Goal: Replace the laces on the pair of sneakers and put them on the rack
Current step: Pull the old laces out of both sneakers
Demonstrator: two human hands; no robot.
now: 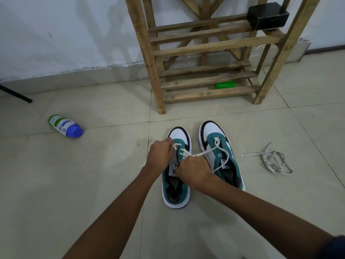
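Observation:
Two teal, white and black sneakers stand side by side on the tiled floor, toes toward the wooden rack. My left hand and my right hand are over the left sneaker, each pinching part of a white lace near its eyelets. One strand of that lace runs right to the right sneaker and loops over its tongue. A loose pile of whitish laces lies on the floor to the right of the pair.
A white bottle with a blue cap lies on its side at the left. A black box sits on the rack's upper shelf; a green cylinder lies under its lowest slats. A black rod rests by the wall.

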